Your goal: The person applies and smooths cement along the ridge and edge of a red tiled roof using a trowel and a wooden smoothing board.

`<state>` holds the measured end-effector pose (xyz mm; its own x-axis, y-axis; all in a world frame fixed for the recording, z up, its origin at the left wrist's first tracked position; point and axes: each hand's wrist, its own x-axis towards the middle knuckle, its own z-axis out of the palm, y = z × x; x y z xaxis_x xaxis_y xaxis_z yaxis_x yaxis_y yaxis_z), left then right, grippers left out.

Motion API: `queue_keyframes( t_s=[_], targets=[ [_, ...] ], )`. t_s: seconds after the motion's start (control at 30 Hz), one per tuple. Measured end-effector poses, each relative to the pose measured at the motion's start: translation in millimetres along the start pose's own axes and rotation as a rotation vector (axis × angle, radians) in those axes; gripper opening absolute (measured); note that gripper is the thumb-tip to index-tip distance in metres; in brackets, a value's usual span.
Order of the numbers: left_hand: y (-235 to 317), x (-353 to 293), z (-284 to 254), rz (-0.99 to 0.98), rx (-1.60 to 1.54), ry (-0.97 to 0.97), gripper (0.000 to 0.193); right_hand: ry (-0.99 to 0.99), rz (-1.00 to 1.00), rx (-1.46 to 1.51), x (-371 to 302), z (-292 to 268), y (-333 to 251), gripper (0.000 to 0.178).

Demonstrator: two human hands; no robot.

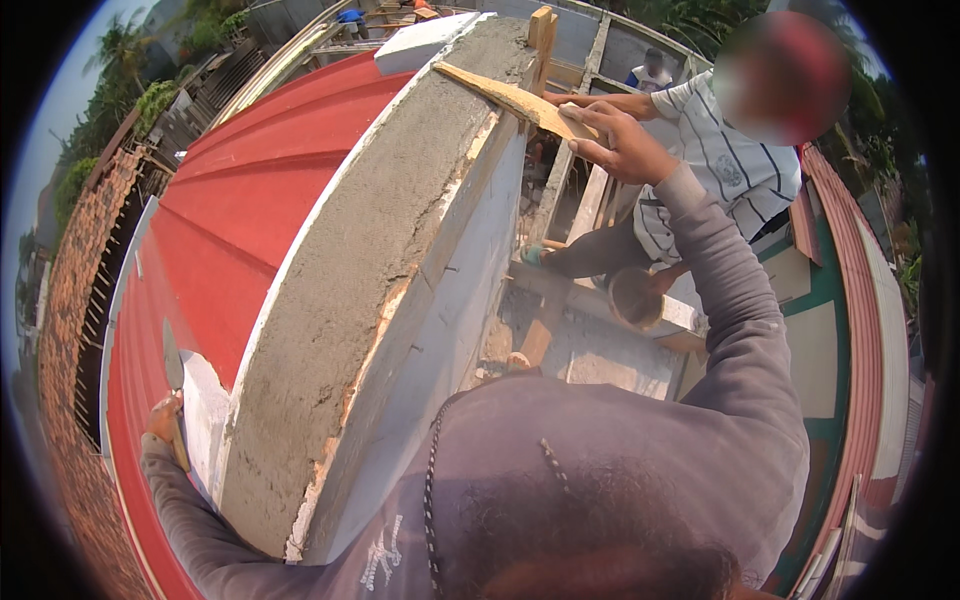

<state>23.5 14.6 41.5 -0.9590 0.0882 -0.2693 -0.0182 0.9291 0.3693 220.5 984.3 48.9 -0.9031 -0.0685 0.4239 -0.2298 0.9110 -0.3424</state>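
The right hand [625,140], right of top centre, grips the near end of a wooden strip [505,95] between thumb and fingers; the strip reaches across the mortar bed [345,230]. The left hand [163,415], at the lower left, is curled round a trowel [172,360], its blade pointing up the frame over the red roof [270,165].

The mortar bed runs as a long curved band from top centre to the lower left of centre. Judging by its cover, spreading looks largely done: grey mortar lies over nearly the whole visible top. What seems left is levelling and finishing the right edge, which is ragged and unfilled in places.

The mortar looks damp and matt, fairly flat but grainy, with small pits and crumbs towards that edge. A thin white border lines its left side, and along its right runs a grey side face above a pale wall [430,340].

Farther out, white blocks [205,395] sit beside the band at lower left and top. At right, a co-worker [735,160] in a striped shirt has a hand at a bucket [632,298].
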Motion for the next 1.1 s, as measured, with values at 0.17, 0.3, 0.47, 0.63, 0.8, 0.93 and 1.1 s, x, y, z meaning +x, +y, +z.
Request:
queue_keyframes(
  t_s=[0.17, 0.3, 0.47, 0.63, 0.8, 0.93, 1.1],
  targets=[
    [-52, 0, 6, -0.047, -0.121, 0.074, 0.050, -0.015, 0.123, -0.069, 30, -10, 43, 0.060],
    [-55, 27, 3, 0.055, 0.059, -0.018, 0.051, 0.054, 0.150, -0.165, 38, -12, 77, 0.060],
    [-71, 15, 2, -0.014, -0.148, 0.013, 0.048, 0.085, 0.251, -0.143, 46, 0, 68, 0.060],
    [-44, 13, 14, -0.050, -0.228, 0.055, 0.044, 0.152, 0.267, -0.145, 48, 14, 48, 0.059],
    [-39, 3, 2, 0.026, -0.123, 0.014, 0.046, 0.217, 0.226, -0.143, 57, 30, 66, 0.059],
    [-20, 6, 7, -0.013, -0.093, 0.040, 0.046, 0.180, 0.232, -0.016, 22, 33, 12, 0.060],
    [-36, 10, 12, -0.008, -0.271, 0.017, 0.043, 0.160, 0.284, 0.034, -24, 35, -83, 0.058]
  ],
)
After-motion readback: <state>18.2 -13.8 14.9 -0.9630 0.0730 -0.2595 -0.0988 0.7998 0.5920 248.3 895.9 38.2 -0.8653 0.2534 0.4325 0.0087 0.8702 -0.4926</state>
